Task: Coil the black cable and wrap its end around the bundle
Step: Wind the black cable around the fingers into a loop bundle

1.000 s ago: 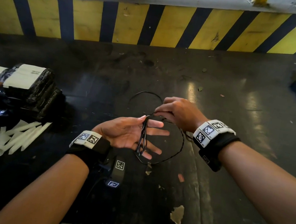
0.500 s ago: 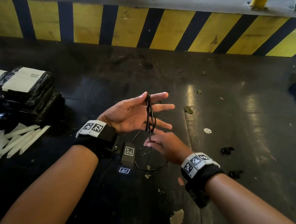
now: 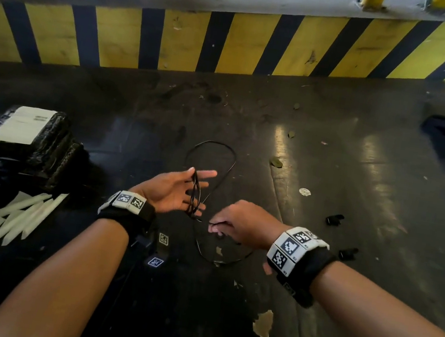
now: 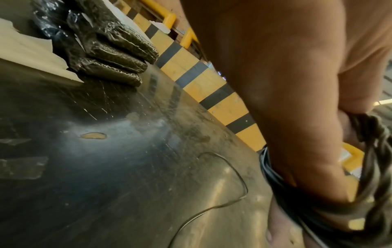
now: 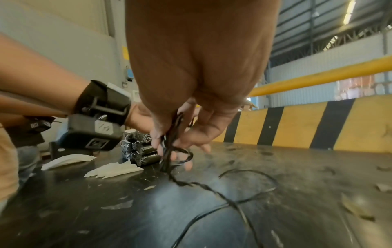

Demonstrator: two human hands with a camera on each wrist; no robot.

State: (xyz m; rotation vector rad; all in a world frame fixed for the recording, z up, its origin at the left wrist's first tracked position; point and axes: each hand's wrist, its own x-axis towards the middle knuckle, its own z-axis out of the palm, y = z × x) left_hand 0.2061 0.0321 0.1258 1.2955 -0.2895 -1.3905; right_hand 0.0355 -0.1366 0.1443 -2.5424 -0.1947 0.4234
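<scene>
At frame centre, several turns of the black cable (image 3: 195,193) circle the flat, spread left hand (image 3: 174,190). The right hand (image 3: 238,223) pinches the slack; loose loops remain, the end unwrapped.

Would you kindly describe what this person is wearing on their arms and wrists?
Both forearms are bare, with no sleeves. Each wrist carries a black fabric strap topped by white blocks printed with black square-patterned markers. The right wrist view shows a black box-shaped camera unit clipped under the left strap.
</scene>
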